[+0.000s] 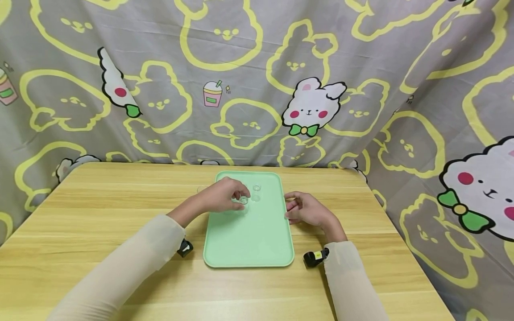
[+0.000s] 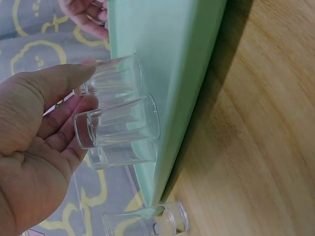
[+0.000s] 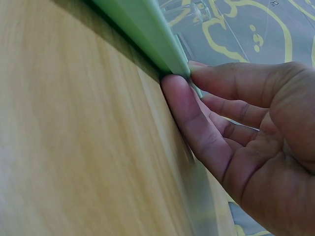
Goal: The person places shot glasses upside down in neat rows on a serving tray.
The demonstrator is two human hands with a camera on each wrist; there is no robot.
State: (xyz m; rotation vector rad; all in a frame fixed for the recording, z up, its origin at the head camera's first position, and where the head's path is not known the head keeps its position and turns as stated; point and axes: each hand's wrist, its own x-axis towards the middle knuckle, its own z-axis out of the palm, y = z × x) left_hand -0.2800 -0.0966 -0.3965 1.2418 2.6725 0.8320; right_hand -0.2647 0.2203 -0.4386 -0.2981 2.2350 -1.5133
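Observation:
A light green tray (image 1: 250, 240) lies on the table with several clear shot glasses standing upside down on it. My left hand (image 1: 225, 195) is over its left half, thumb and fingers pinching the thick base of one shot glass (image 2: 118, 73), whose rim is down at the tray. Two more shot glasses, one nearer (image 2: 118, 122) and one behind it (image 2: 125, 153), stand beside that hand. Another inverted glass (image 1: 257, 188) is to the right of the left fingers. My right hand (image 1: 307, 208) grips the tray's right edge, thumb on the rim and a finger against the outer side.
Left of the tray, a clear glass (image 2: 142, 220) stands upright on the wooden table (image 1: 132, 191), partly hidden behind the left forearm in the head view. A patterned grey curtain (image 1: 249, 89) hangs behind the table and along its right side.

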